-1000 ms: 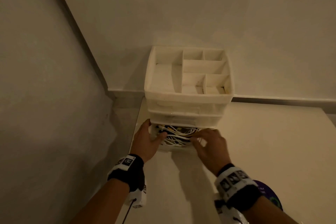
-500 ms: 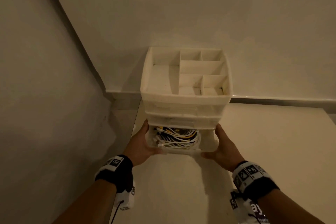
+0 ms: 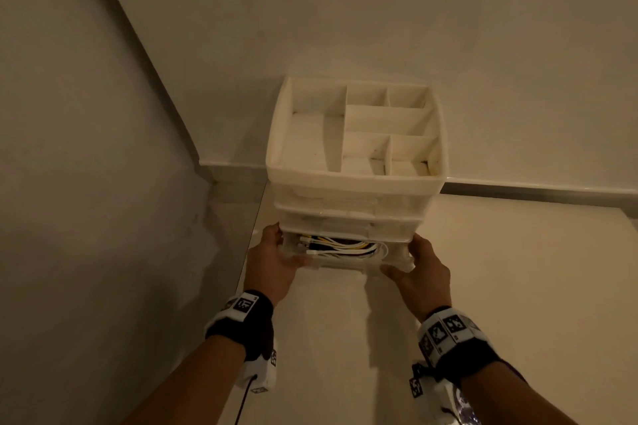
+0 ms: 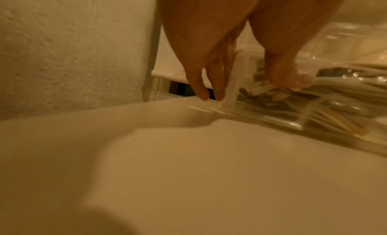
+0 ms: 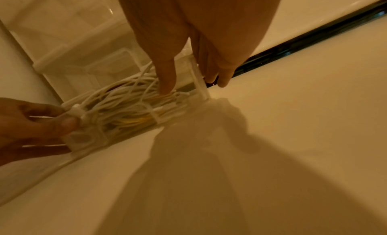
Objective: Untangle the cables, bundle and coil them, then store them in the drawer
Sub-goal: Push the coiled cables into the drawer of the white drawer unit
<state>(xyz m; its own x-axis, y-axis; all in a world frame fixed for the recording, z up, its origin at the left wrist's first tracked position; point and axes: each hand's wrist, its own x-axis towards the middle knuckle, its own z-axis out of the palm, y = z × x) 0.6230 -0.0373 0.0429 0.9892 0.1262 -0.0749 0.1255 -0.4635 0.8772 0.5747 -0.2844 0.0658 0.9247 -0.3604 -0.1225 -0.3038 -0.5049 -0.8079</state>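
Left hand point(image 3: 272, 260) clamped on the near left corner of the drawer point(image 3: 348, 264), thumb over the front edge onto the cables point(image 3: 345, 247), fingers down the outer side wall. Right hand point(image 3: 419, 272) gripping the near right corner the same way, thumb inside, fingers outside. Between both hands: drawer part-way out, a mass of white and yellow cables piled within, seemingly coiled. Just beyond the hands: the organiser point(image 3: 355, 162) with two closed drawers above and an open divided tray on top, standing on the table point(image 3: 483, 286) against the wall. Step in hand, by appearance: sliding the drawer home. Best done with even pressure from both corners, straight in, no skew. Worth flattening the pile with the thumbs first, then withdrawing them before the gap closes. Risk: a loop or plug riding above the rim, snagging under the drawer above and jamming.
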